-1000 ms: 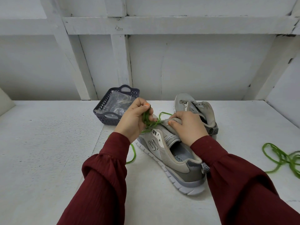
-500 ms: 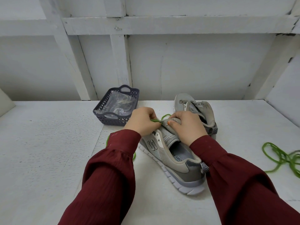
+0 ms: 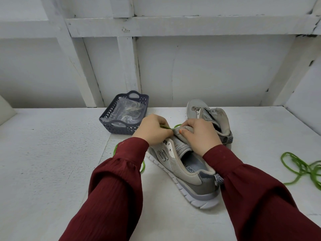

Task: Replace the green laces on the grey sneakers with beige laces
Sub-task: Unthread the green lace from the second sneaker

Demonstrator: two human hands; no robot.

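Table [image 3: 52, 153] white; near grey sneaker [image 3: 182, 171] lay at centre, long axis diagonal, heel near-right, toe far-left under hands. Behind it, touching, second sneaker [image 3: 208, 113], toe pointing far. Left of shoes, dark basket [image 3: 121, 129]. Gripping near sneaker's tongue, right hand [image 3: 199, 134]; left hand [image 3: 152, 131] pinched green lace [image 3: 165, 127] at eyelets. Well right, loose green lace [image 3: 298, 167].

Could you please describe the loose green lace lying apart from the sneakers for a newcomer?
On the white table, look far right, past the near sneaker. The loose green lace lies there alone in a tangle; the other green lace is pinched by the left hand.
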